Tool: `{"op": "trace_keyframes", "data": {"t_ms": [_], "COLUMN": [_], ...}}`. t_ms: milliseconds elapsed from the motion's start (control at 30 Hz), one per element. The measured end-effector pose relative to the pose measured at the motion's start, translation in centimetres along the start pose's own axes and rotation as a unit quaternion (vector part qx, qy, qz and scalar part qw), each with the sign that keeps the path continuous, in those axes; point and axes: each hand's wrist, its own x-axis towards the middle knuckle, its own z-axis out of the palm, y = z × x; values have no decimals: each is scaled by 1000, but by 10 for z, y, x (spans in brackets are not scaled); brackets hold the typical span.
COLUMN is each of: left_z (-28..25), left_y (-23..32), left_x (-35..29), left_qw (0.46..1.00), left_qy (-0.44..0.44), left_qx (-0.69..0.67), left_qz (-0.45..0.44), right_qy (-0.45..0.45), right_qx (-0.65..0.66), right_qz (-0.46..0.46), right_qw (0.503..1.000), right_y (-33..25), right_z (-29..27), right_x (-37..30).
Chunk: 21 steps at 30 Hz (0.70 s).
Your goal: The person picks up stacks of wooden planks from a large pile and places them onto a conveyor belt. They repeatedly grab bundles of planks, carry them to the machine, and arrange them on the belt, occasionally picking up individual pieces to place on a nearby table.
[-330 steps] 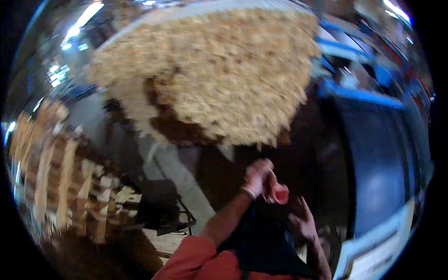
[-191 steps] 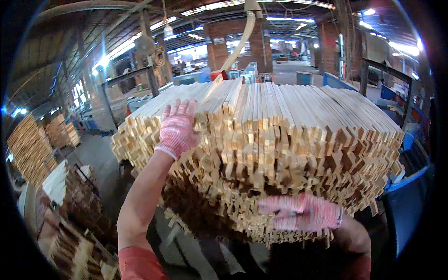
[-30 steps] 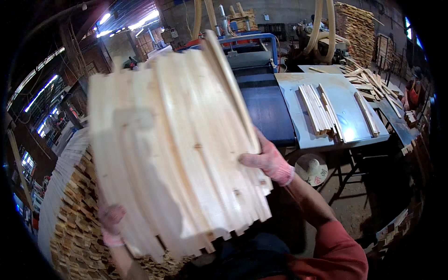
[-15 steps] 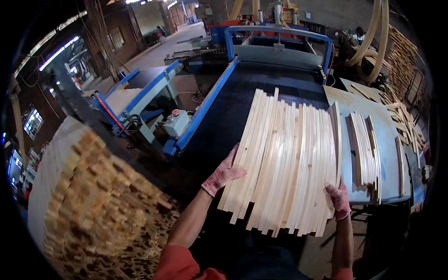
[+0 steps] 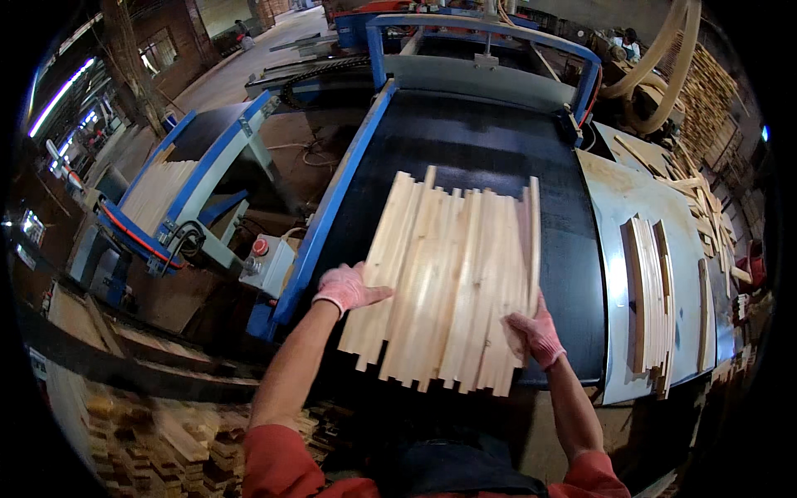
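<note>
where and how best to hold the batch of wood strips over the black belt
The wood strips lie side by side with uneven ends, so probably by the two long outer edges, one hand coming from each side, pressing inward. The left hand and right hand grip there.

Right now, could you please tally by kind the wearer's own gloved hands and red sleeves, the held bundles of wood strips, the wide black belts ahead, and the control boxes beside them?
Gloved left hand and right hand: 2
Red left sleeve and right sleeve: 2
Held bundle of wood strips: 1
Wide black belt: 1
Control box: 1
Total: 7
</note>
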Motion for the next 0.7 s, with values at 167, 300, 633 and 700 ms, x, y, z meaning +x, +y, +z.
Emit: {"op": "trace_keyframes", "data": {"t_ms": [167, 300, 633, 700], "left_z": [24, 95, 108, 154], "left_y": [-25, -28, -10, -8], "left_x": [35, 45, -2, -43], "left_qw": [973, 945, 945, 902], "left_qy": [228, 326, 319, 391], "left_qx": [24, -13, -75, -176], "left_qz": [-22, 31, -13, 40], "right_qy": [-60, -118, -63, -76], "right_qx": [-58, -636, -552, -527], "right_qz": [26, 30, -51, -95], "right_qw": [996, 762, 830, 841], "right_y": [-4, -38, 14, 42], "right_z": [76, 117, 102, 91], "right_x": [58, 92, 6, -32]}}
